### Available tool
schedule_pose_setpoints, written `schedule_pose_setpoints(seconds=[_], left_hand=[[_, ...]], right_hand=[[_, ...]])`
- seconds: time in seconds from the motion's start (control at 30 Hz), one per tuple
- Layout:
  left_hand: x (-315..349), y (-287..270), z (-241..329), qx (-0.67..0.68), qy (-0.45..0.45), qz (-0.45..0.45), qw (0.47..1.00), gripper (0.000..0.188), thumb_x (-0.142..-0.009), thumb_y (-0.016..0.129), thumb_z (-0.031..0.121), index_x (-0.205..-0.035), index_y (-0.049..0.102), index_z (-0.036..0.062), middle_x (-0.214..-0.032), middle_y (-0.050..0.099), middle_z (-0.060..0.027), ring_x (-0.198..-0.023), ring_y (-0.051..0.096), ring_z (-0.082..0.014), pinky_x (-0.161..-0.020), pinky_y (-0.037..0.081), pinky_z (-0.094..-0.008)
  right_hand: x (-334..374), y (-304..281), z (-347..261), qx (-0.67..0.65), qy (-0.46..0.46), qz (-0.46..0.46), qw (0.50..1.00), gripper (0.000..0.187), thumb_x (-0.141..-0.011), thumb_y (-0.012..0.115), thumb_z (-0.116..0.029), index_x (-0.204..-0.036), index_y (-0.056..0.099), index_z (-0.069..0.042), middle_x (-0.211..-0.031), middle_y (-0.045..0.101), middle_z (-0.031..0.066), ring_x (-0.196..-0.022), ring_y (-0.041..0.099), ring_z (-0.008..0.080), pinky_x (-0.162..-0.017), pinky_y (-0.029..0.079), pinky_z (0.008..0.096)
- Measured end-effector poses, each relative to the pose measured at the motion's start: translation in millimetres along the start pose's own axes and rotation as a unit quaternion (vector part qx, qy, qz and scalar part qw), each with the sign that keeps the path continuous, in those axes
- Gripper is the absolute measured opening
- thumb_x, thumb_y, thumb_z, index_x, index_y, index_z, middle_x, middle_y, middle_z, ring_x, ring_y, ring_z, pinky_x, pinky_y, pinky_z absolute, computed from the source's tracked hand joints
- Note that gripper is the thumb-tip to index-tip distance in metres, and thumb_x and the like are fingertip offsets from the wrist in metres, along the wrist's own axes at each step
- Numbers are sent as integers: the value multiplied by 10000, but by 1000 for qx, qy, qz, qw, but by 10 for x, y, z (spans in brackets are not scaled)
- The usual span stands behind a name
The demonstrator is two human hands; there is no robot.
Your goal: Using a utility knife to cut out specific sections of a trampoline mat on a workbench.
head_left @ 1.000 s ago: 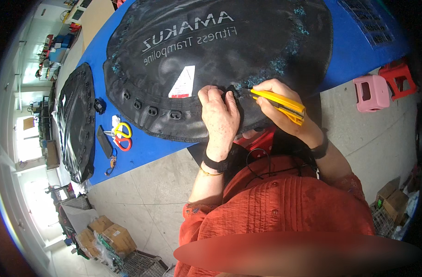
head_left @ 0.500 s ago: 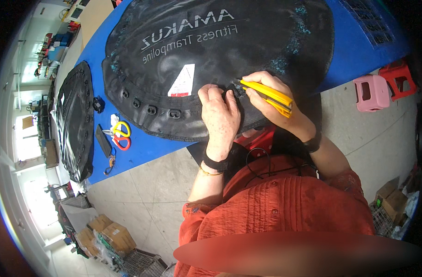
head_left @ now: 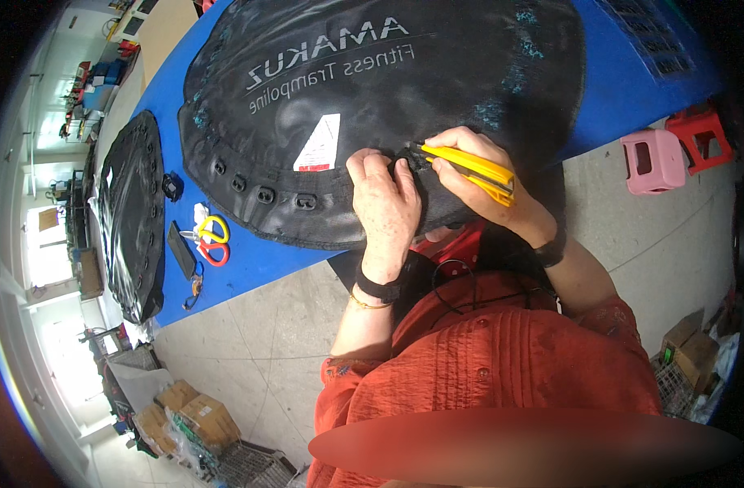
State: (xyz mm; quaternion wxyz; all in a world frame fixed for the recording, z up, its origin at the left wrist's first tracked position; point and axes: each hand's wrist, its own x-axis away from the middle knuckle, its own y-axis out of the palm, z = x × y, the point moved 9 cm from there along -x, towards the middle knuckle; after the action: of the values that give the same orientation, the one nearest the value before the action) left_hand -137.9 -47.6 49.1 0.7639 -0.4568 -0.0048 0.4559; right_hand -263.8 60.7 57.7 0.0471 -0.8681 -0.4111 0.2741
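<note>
Head view shows the right hand (head_left: 528, 205) gripping a yellow cutter (head_left: 474, 168), tip near the left hand (head_left: 386, 203), which rests on the black mat (head_left: 437, 81); its grip cannot be told. The mat lies on the blue table (head_left: 624, 98).

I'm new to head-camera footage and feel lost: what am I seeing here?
There's no machine, just a person's two bare hands. A wide fisheye camera worn on their head looks down, so straight edges bend and the picture's left is the person's left. On a blue table lies a large black mat with a white label and black fittings near its edge. The left hand rests on it; the right hand holds a yellow hand tool. Further left lie scissors and a second black mat.
</note>
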Motion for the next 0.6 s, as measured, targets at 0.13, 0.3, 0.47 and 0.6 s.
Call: schedule_pose_setpoints(seconds=[0.13,0.3,0.47,0.6], left_hand=[[3,6,22,-14,14,0,1000,226,-924,690,88,-1058,560,-40,-1179,563,-242,-962,648,-442,-794,553,-484],[-1,-5,7,8,-10,0,1000,222,-926,692,102,-1045,580,-50,-1099,578,-250,-997,607,-436,-862,515,-472],[-4,4,3,5,-9,0,1000,218,-925,691,97,-1041,580,-50,-1091,580,-251,-993,606,-436,-857,513,-475],[-1,-6,15,13,-10,2,1000,212,-924,689,88,-1041,579,-50,-1087,581,-250,-989,606,-432,-849,514,-473]], right_hand=[[9,-13,17,-8,5,-4,1000,174,-909,696,-82,-1074,643,-67,-983,714,125,-917,703,334,-821,540,403],[14,-25,-12,0,-4,-20,1000,165,-908,689,-78,-1064,636,-64,-976,710,134,-921,703,342,-823,541,406],[49,-48,27,-24,29,-34,999,169,-914,671,-74,-1077,634,-52,-993,701,135,-929,704,316,-833,537,390],[78,-53,50,-54,52,-50,996,174,-921,646,-76,-1089,632,-31,-1006,683,131,-940,695,280,-844,528,367]])
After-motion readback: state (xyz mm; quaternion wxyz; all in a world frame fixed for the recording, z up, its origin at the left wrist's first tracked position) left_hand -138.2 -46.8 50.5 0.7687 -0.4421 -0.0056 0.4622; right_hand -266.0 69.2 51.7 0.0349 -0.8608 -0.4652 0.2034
